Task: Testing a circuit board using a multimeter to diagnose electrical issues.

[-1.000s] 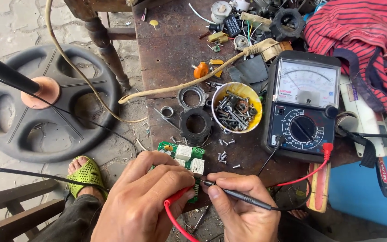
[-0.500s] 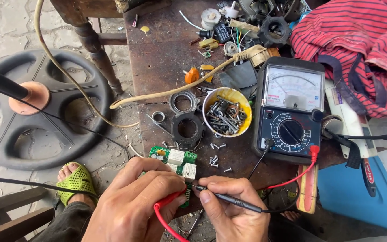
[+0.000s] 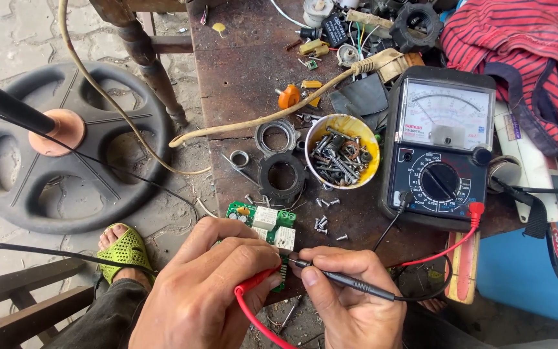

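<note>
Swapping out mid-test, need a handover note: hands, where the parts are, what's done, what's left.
Left hand: holds the red probe on the green circuit board.
Right hand: holds the black probe, tip at the board's edge.
Analog multimeter sits right of the board on the workbench, both leads plugged in.
Yellow bowl of screws beside it, loose screws nearby.
Done: both probes placed.
Left: needle reading not legible here, take it.
</note>
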